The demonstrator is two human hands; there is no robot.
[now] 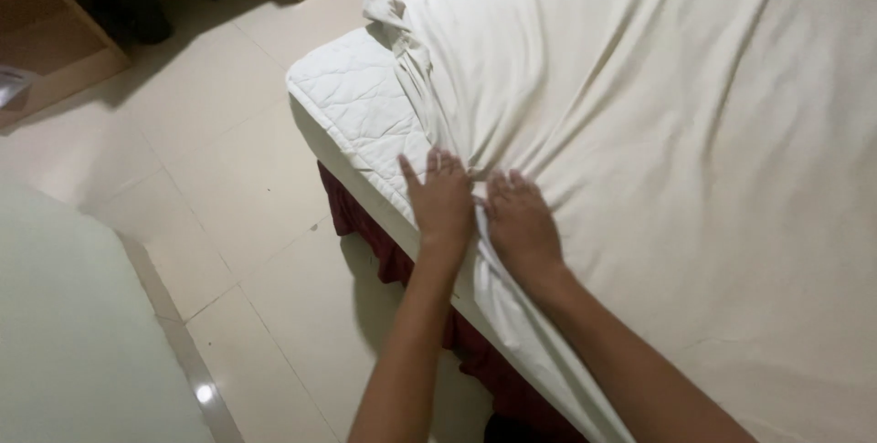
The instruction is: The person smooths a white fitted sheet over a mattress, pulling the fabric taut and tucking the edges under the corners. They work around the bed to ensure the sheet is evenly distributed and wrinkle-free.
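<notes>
My left hand [441, 198] lies flat, fingers spread, on the edge of the cream bed sheet [658, 132], with its fingertips reaching onto the bare quilted mattress [352, 100]. My right hand [521, 224] lies just beside it, palm down, fingers together, pressed on the sheet. Neither hand pinches or grips the cloth; both rest open on it.

The sheet covers most of the mattress top and hangs over the near side, above the dark red bed skirt [365, 224]. Toward the far corner it is bunched into a twisted ridge [402, 50], leaving that corner of the mattress uncovered.

Handling judgement:
- The sheet appears thin, light and fully limp. It holds no shape and wrinkles under any pressure.
- It probably slides easily over the quilted surface, so flat palm pressure shifts it as much as it smooths it.
- It does not look fragile; firm pulling should be safe.
- The best hold is likely the free edge next to my fingertips, or the bunched ridge at the corner, taken in a full pinch of thumb against fingers.

The tiled floor [219, 178] lies below the bed.
</notes>
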